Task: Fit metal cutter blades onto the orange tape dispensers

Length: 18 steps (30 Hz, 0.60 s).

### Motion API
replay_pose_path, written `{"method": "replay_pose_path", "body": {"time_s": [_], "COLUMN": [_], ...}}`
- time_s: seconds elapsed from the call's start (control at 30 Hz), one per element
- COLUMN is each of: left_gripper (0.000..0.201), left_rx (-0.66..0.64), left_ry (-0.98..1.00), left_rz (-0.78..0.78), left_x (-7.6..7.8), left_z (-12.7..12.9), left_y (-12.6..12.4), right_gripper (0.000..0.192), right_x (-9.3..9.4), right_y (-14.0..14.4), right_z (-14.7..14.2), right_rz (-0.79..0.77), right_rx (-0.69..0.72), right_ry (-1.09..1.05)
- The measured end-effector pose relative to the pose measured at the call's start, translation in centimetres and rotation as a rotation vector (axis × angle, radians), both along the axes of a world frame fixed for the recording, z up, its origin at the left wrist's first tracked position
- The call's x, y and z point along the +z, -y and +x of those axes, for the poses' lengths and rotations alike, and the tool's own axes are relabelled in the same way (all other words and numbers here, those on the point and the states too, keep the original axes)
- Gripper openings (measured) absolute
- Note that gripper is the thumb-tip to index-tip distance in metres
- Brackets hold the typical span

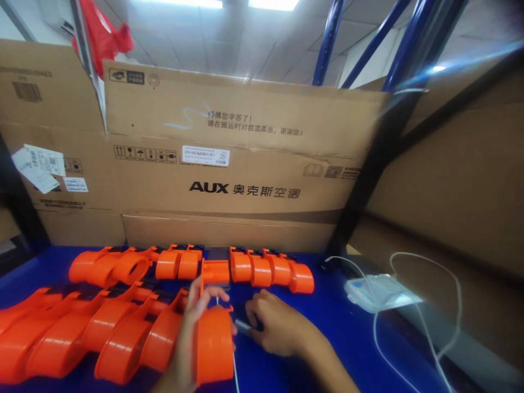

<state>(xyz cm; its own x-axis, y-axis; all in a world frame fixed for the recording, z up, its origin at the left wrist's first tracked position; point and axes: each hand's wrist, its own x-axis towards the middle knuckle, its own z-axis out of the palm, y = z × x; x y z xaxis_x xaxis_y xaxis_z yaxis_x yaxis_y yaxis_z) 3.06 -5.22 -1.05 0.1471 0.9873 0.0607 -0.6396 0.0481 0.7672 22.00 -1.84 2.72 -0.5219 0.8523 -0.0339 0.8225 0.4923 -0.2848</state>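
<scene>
A flattened cardboard box [245,164] standing behind the blue bench [335,322] reads "AUX" with Chinese characters, and a white sticker shows "25". The left hand [192,327] is clamped on an orange plastic housing [215,344] at the bench's front; the right hand [274,325] pinches a small pale part [242,325] just beside it.
</scene>
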Motion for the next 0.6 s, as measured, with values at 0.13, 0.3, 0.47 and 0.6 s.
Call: {"method": "replay_pose_path", "body": {"time_s": [0.13, 0.3, 0.47, 0.6], "left_gripper": [0.036, 0.044, 0.061, 0.061], "left_rx": [0.058, 0.074, 0.07, 0.026], "left_ry": [-0.028, 0.066, 0.088, 0.136], "left_rz": [-0.008, -0.046, -0.128, -0.123], "left_x": [-0.3, -0.8, -2.2, -3.1], "left_z": [0.0, 0.2, 0.2, -0.1], "left_y": [-0.2, -0.2, -0.7, -1.2], "right_gripper": [0.014, 0.016, 0.014, 0.016], "right_x": [0.2, 0.6, 0.1, -0.2], "right_y": [-0.1, -0.4, -0.4, -0.3], "right_z": [-0.1, -0.6, -1.5, -1.9], "right_rz": [0.025, -0.009, -0.006, -0.098], "right_rx": [-0.033, -0.044, -0.078, 0.023], "right_ry": [-0.068, -0.335, -0.669, -0.869]}}
